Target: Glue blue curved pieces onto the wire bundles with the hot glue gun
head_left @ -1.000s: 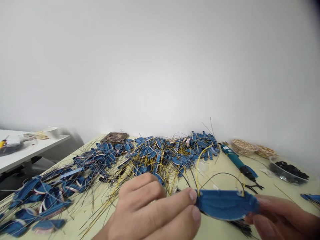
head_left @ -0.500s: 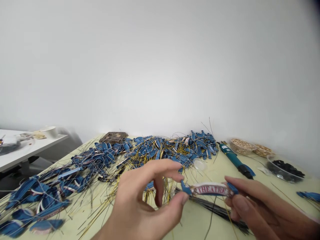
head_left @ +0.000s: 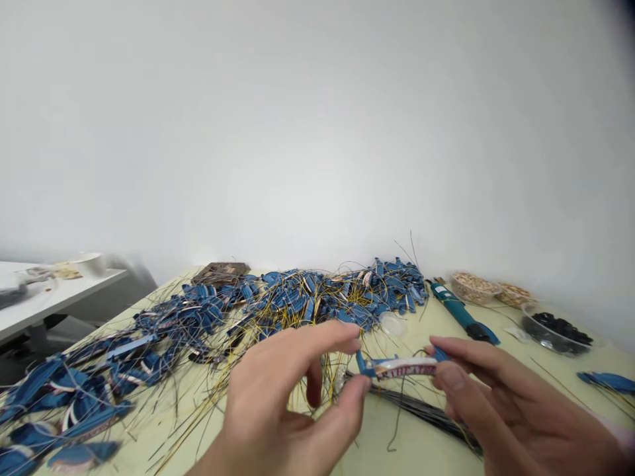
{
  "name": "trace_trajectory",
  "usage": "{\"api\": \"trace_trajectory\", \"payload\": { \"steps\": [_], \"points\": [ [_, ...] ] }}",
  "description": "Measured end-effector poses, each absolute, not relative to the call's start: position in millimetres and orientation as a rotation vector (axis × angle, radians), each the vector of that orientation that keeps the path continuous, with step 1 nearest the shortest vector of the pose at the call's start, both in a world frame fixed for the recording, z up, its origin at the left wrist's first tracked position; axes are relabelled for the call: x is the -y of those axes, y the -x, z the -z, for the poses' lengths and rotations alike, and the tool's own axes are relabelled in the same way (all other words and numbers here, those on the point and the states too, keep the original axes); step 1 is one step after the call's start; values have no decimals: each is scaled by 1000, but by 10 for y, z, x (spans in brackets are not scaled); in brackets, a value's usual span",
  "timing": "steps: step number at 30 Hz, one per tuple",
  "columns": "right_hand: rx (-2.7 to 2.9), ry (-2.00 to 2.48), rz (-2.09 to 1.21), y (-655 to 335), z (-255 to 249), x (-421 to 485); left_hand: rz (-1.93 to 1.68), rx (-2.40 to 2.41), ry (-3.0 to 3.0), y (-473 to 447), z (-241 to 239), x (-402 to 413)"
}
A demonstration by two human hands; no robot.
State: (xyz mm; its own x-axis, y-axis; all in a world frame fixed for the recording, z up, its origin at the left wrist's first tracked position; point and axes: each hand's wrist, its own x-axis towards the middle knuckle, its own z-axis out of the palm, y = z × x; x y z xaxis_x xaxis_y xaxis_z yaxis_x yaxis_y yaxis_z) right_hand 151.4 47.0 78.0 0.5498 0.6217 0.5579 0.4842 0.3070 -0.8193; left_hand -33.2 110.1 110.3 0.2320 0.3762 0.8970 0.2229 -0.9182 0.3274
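Note:
Between my hands is a small curved sign piece (head_left: 404, 369), blue with a white front and red lettering, now tipped so the letters are hard to read. My left hand (head_left: 292, 396) has thumb and index finger closed on its blue left end. At the opposite end, the fingertips of my right hand (head_left: 516, 396) pinch the sign and cover its tip. A thin dark wire (head_left: 398, 416) hangs below it. Under the hands lies a bundle of dark wires (head_left: 421, 413) on the pale yellow-green table (head_left: 377, 449).
Heaps of blue pieces (head_left: 292, 297) with yellow and dark wires spread across the back and left. At the back right are a green tool (head_left: 456, 309), bowls of light bits (head_left: 475, 287) and a clear tub of black parts (head_left: 558, 330). A brown block (head_left: 221, 272) sits behind.
My right hand has moved left with the sign's right end, and the sign has tipped so its lettering faces me less. The left hand keeps its hold. The view has shifted slightly.

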Motion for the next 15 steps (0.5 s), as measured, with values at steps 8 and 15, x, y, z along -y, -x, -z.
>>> {"api": "trace_trajectory", "payload": {
  "steps": [8, 15],
  "points": [
    [1188, 1112, -289, -1635, -695, -535, -1762, -677, -2678, 337, -1156, -1021],
    [1004, 1022, -280, -1474, -769, -480, -1746, -692, -2770, 371, -1119, -1003]
  ]
}}
